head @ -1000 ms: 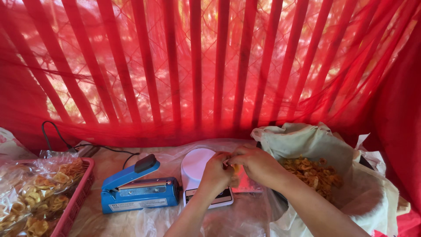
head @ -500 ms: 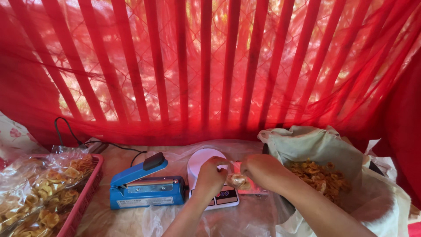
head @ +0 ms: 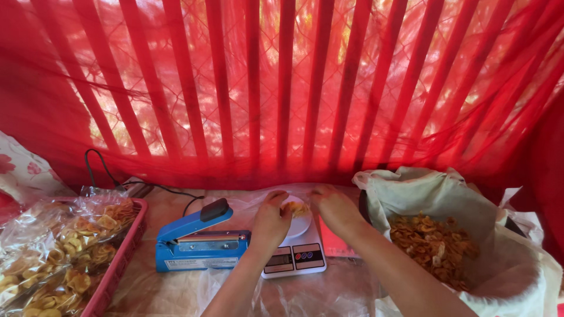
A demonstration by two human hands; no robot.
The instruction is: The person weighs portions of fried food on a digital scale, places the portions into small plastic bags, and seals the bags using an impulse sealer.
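Lower left of the frame: clear bags of yellow chips [head: 70, 246] fill a pink tray [head: 120, 264]. Lower centre: a small grey screen [head: 277, 259] on the white scale [head: 296, 255].

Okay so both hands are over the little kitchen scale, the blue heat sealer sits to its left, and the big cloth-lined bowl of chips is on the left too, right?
Not quite. In the head view the cloth-lined bowl of chips is on the right of the kitchen scale, not the left. Both hands are over the scale, with the blue heat sealer to its left.
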